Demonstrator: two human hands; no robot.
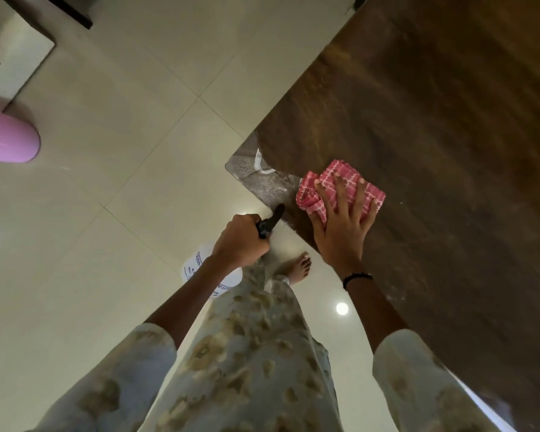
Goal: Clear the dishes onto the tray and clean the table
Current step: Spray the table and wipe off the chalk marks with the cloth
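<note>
A dark brown wooden table [434,126] fills the right side of the view. My right hand [340,232] presses flat, fingers spread, on a folded red-and-white checked cloth [365,190] near the table's corner. My left hand [240,241] is closed around the black trigger head of a white spray bottle [197,268], held beside the table edge above the floor. The bottle's body is mostly hidden under my wrist. No dishes or tray are in view.
Pale floor tiles [122,182] spread to the left of the table. A pink rounded object [7,138] lies at the left edge. My bare foot [300,269] stands close to the table edge. A dark furniture piece [60,7] sits at top left.
</note>
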